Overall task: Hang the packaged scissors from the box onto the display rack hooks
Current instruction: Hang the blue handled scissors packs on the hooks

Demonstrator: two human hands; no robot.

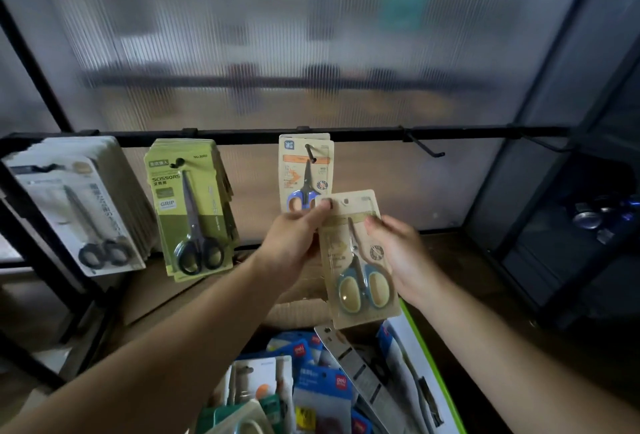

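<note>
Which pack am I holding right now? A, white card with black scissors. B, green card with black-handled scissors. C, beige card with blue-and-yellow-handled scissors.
C: the left hand and right hand both grip the beige pack, blue-and-yellow handles at its bottom.

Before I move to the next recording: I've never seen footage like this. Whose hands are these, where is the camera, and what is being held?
There is one picture, from a camera on the person's head, looking down at their bare hands; no machine. The left hand pinches the top left corner of a beige scissors pack; the right hand grips its right edge. Behind runs a black rail whose hooks carry a white pack, a green pack and a blue-handled pack; an empty hook sticks out further right. Below, a box holds more packaged goods.
</note>
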